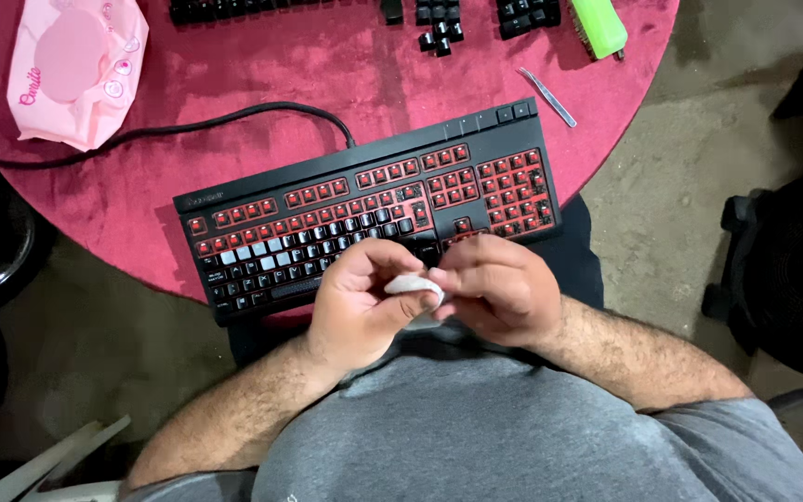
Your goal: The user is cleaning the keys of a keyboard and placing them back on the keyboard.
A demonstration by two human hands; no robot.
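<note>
Sitting between both hands, a small white wipe [413, 284] is pinched by the left hand [355, 302] and the right hand [499, 288], just above the near edge of a black keyboard [364, 209] on the red table [327, 65].

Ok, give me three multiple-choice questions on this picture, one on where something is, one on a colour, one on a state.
1. Where is the pink wipes pack?
A. far left of the table
B. on the keyboard
C. on the floor

2. What colour is the tablecloth?
A. blue
B. dark red
C. white

3. What state is the keyboard in?
A. all keys on
B. many keycaps off
C. covered by a cloth

Answers:
1 A, it lies at the table's far left.
2 B, the cloth is dark red.
3 B, red switches show bare, and loose keycaps lie apart, while both hands pinch a white wipe.
</note>
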